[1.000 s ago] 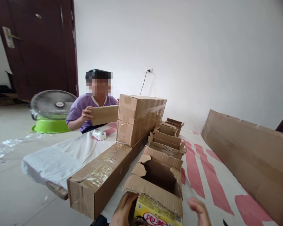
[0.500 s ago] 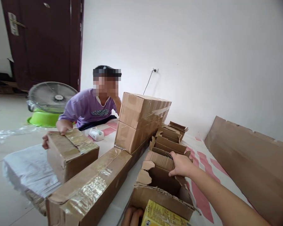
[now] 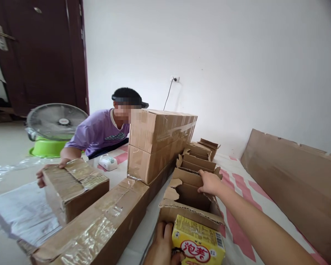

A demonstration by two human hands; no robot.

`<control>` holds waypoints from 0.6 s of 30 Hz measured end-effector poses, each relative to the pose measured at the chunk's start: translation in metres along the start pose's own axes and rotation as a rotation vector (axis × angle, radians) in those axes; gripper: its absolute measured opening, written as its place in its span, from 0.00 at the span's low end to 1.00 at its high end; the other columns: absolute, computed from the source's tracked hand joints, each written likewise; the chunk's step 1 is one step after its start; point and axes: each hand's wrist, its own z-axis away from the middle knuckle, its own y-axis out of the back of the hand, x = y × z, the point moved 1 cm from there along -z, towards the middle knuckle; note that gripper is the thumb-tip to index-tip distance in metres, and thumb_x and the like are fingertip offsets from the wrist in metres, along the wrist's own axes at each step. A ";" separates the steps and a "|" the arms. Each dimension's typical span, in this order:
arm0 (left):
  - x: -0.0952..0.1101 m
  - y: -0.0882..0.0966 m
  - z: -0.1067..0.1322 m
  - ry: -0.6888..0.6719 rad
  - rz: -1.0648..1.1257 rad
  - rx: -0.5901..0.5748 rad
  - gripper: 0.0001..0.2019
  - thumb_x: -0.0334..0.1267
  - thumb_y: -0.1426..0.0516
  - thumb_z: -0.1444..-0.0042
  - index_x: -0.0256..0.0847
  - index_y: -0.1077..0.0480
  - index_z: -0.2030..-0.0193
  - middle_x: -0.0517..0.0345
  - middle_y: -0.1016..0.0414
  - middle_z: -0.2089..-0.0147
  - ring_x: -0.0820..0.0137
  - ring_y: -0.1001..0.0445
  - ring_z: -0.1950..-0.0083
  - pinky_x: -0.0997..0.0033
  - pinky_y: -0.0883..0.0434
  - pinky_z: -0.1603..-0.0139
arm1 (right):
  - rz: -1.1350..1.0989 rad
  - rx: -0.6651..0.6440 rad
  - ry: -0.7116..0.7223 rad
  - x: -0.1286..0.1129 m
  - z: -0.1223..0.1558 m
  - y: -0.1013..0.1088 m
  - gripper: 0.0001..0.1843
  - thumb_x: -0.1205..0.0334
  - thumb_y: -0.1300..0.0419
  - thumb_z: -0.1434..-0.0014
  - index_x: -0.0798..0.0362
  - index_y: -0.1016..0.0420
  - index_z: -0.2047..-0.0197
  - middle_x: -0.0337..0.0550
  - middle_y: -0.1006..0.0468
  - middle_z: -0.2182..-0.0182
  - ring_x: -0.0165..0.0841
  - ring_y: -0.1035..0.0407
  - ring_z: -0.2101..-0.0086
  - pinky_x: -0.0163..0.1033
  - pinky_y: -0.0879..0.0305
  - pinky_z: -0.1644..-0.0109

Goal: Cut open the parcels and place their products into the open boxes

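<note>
My left hand [image 3: 162, 246] is closed on the side of a yellow packet [image 3: 198, 245] with red characters, at the bottom edge of the view. My right hand [image 3: 210, 183] reaches forward and grips the far rim of an open torn cardboard box [image 3: 182, 208] just beyond the packet. Behind this box stand more open cardboard boxes [image 3: 196, 162] in a row.
A long taped box [image 3: 99, 228] lies to the left, with two stacked long boxes [image 3: 157, 141] behind it. A person in a purple shirt [image 3: 96, 130] holds a taped box [image 3: 74, 186]. A fan [image 3: 56, 120] stands over a green basin. A big cardboard sheet [image 3: 292, 184] leans at right.
My right hand has gone from hovering near the packet to gripping the open box's far rim. The other person has set a taped box down at the left. The yellow packet shows more.
</note>
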 end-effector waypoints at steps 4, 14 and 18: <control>0.015 0.010 -0.017 0.032 -0.008 0.015 0.24 0.27 0.42 0.54 0.40 0.37 0.48 0.46 0.37 0.42 0.60 0.28 0.44 0.70 0.32 0.49 | 0.001 0.009 -0.031 0.006 -0.017 -0.004 0.27 0.50 0.36 0.41 0.54 0.33 0.43 0.49 0.25 0.50 0.41 0.28 0.53 0.51 0.31 0.49; 0.000 -0.001 -0.040 0.016 0.070 0.097 0.23 0.26 0.45 0.46 0.36 0.40 0.42 0.43 0.31 0.41 0.60 0.31 0.38 0.67 0.34 0.42 | -0.112 0.072 -0.122 0.015 -0.051 -0.016 0.20 0.55 0.40 0.36 0.53 0.31 0.44 0.47 0.27 0.47 0.40 0.29 0.51 0.52 0.30 0.48; -0.011 -0.004 -0.043 -0.004 0.093 0.131 0.22 0.27 0.45 0.45 0.37 0.39 0.43 0.45 0.29 0.43 0.60 0.30 0.39 0.64 0.34 0.41 | -0.262 0.149 -0.148 0.018 -0.056 -0.021 0.19 0.55 0.40 0.36 0.53 0.30 0.45 0.47 0.27 0.47 0.40 0.30 0.50 0.54 0.31 0.46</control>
